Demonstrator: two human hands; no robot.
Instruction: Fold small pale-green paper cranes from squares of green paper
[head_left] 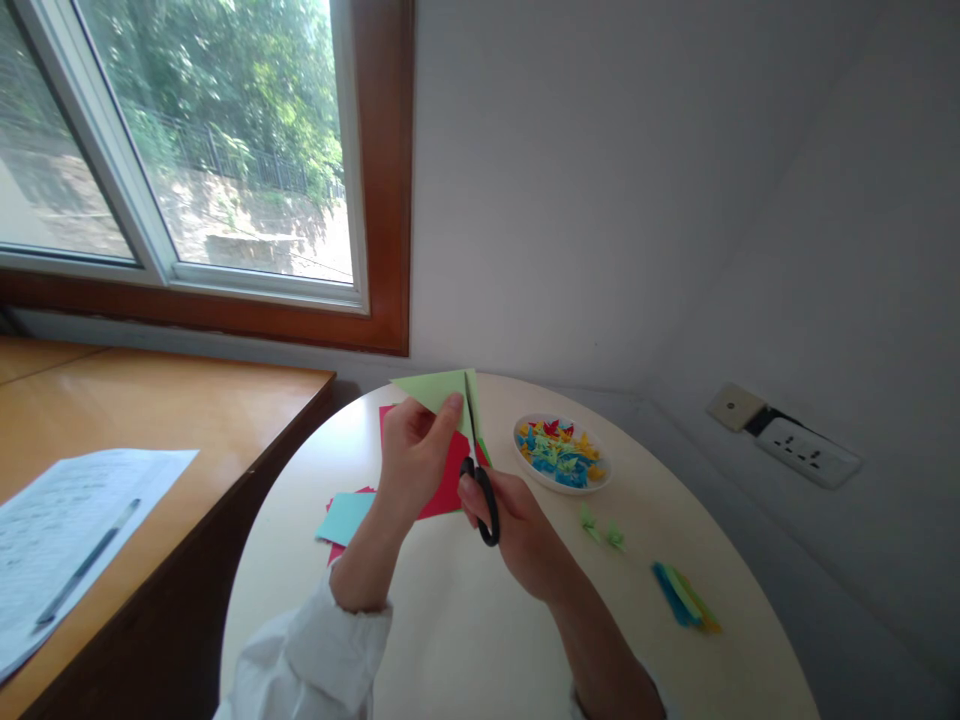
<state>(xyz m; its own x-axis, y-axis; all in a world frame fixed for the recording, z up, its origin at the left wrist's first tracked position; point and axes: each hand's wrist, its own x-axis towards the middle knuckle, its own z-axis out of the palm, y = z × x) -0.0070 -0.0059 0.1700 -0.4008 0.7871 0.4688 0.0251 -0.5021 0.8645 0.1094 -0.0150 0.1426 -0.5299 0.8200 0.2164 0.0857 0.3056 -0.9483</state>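
Note:
My left hand (414, 445) pinches a light green sheet of paper (439, 388) between thumb and fingers, above the far side of the round table. In my right hand (517, 515) is a pair of scissors (490, 505) with black handles, its blades pointing away from me into the green paper. A narrow strip along the paper's right side is partly parted from the rest by a cut. Beneath the hands lies red paper (448, 485), partly hidden by my left hand. A light blue piece of paper (346, 519) rests on more red paper beside my left wrist.
A white dish (562, 487) holds many small folded paper pieces in several colours. Two green folded pieces (600, 528) and a bunch of coloured paper strips (684, 597) lie to the right on the round table (450, 640). A wooden desk (247, 400) with written sheets (112, 490) and a pen (88, 562) stands left.

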